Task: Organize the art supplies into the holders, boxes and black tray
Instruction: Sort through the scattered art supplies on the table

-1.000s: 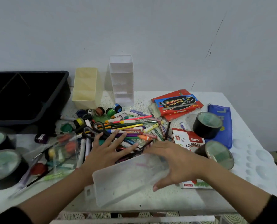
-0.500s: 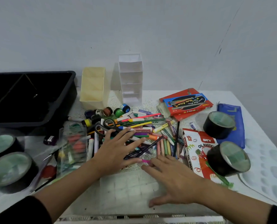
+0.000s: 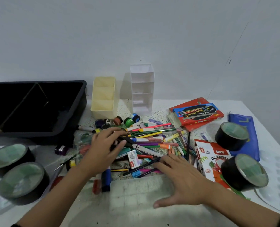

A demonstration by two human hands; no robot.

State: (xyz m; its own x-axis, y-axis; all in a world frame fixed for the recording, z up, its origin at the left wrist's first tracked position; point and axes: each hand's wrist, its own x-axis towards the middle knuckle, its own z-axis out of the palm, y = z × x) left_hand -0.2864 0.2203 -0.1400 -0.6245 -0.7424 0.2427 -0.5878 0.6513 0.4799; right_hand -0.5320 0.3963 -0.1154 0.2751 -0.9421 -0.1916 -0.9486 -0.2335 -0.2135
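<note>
Scissors in the left hand's grip, mid-pile.

The scissors [image 3: 136, 145] lie on the heap of pens [image 3: 152, 138] in the middle of the table [image 3: 162, 107]. Their long axis runs from the black handles at upper left to the blade tip at lower right. The left hand [image 3: 103, 149] is nearer, its grip closed on the handles, fingers curled over and thumb alongside. The right hand [image 3: 183, 182] lies flat with straight fingers, holding nothing, across the clear box [image 3: 132, 194] at the near edge. The yellow holder [image 3: 104, 95] and white holder [image 3: 141, 89] stand behind the pile; the black tray [image 3: 37, 133] is far left. The lift likely goes up and back.

Dim, soft light; perhaps slightly blurred edges
</note>
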